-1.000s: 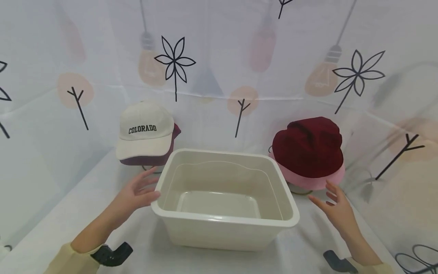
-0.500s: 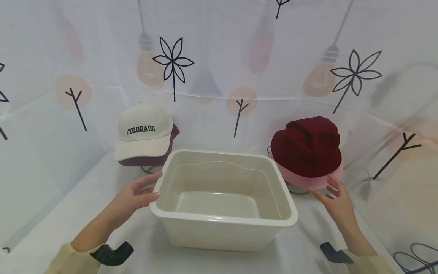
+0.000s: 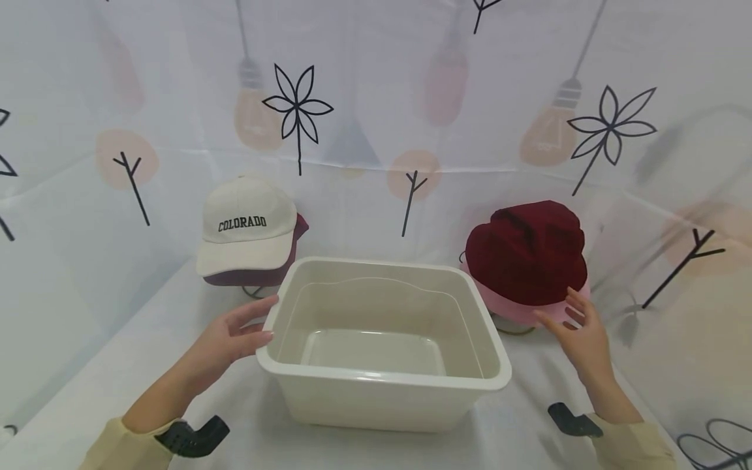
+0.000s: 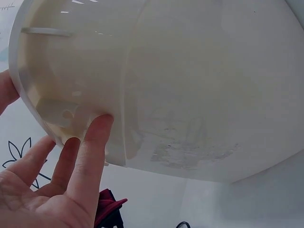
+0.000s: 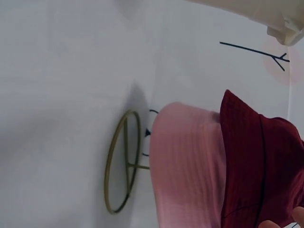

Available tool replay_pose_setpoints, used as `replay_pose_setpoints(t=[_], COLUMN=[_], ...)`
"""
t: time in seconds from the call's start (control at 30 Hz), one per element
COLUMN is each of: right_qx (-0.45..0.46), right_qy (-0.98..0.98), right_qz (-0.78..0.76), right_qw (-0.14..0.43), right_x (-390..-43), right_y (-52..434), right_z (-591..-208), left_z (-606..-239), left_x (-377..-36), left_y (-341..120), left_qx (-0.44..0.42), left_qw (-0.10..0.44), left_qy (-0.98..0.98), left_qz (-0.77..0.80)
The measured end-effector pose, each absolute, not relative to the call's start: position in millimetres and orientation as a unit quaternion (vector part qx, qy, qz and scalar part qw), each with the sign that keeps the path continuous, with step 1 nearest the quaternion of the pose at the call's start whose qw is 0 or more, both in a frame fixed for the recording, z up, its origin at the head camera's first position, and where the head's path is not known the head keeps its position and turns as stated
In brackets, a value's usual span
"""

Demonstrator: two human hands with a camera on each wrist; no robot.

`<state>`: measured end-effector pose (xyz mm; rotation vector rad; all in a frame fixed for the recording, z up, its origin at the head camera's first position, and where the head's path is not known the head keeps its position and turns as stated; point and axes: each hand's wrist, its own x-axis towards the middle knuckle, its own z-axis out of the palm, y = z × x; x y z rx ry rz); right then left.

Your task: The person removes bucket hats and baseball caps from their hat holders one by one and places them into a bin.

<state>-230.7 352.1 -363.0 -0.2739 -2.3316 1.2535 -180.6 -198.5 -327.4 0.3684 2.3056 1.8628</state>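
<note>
A cream plastic tub point(image 3: 384, 408) stands in the middle of the table. My left hand point(image 3: 226, 336) touches its left rim, fingers extended; in the left wrist view the fingers point(image 4: 92, 147) lie against the wall under the rim. On the right, a dark red bucket hat point(image 3: 529, 254) sits over a pink hat point(image 3: 511, 310). My right hand point(image 3: 584, 339) is at the front right of these hats, fingers slightly bent. Whether its fingertips touch the dark red hat cannot be told. The right wrist view shows only fingertips point(image 5: 298, 216) at its lower right.
A cream COLORADO cap point(image 3: 249, 222) sits at the back left over a maroon hat point(image 3: 301, 227). Under the right hats shows a stand's gold ring base point(image 5: 107, 180). A patterned cloth point(image 3: 364, 98) hangs behind the white table point(image 3: 235, 431). Dark looped wire point(image 3: 713, 450) lies at the lower right.
My right hand has moved slightly up toward the brim of the dark red hat. My left index finger has come down to the tub's rim. Tub and hats stay put.
</note>
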Motion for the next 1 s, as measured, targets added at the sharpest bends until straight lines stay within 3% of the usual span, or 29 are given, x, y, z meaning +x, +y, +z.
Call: replay_pose_setpoints(t=[0.2, 1.0], right_qx=[-0.090, -0.103], right_qy=[-0.857, -0.830], right_qz=[0.451, 0.472], right_qw=[0.231, 0.279], right_x=[-224, -245], right_y=[340, 349], right_z=[-339, -309], left_z=[-328, -329], left_x=[-181, -183], left_y=[-198, -197], left_qx=[0.120, 0.127], left_qw=[0.079, 0.071], left_qy=[0.768, 0.767], left_qz=[0.624, 0.625])
